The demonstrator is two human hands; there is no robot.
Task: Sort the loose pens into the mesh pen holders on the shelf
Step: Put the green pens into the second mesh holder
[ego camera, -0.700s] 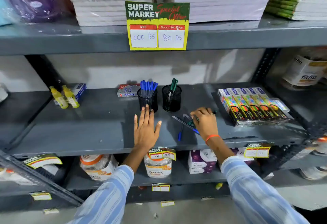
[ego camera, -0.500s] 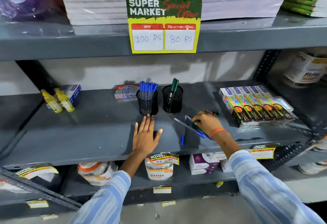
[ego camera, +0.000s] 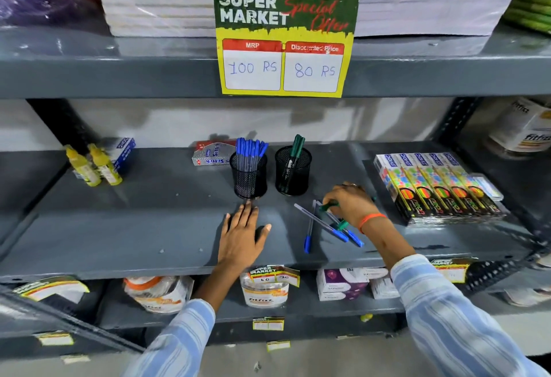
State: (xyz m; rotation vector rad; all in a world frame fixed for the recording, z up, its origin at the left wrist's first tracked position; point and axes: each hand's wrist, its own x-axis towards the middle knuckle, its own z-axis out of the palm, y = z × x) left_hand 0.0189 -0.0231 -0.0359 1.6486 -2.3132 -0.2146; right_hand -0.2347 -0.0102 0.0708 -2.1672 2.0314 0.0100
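Observation:
Two black mesh pen holders stand on the grey middle shelf (ego camera: 149,227). The left holder (ego camera: 249,178) is full of blue-capped pens; the right holder (ego camera: 293,172) has a few green-capped pens. Loose pens (ego camera: 325,224) with blue and green caps lie crossed on the shelf in front of the right holder. My right hand (ego camera: 350,203) rests over their upper ends, fingers closed around a green-capped pen (ego camera: 329,205). My left hand (ego camera: 243,235) lies flat on the shelf, palm down, just in front of the left holder, holding nothing.
Colourful pencil boxes (ego camera: 435,187) lie at the right of the shelf, two yellow glue bottles (ego camera: 94,166) at the left, a small red-and-white box (ego camera: 208,154) behind the holders. A price sign (ego camera: 284,41) hangs from the upper shelf. Jars and boxes fill the lower shelf.
The view has drifted so the shelf appears shifted slightly. My right hand has closed on a green-capped pen among the loose ones. My left hand has stayed flat on the shelf.

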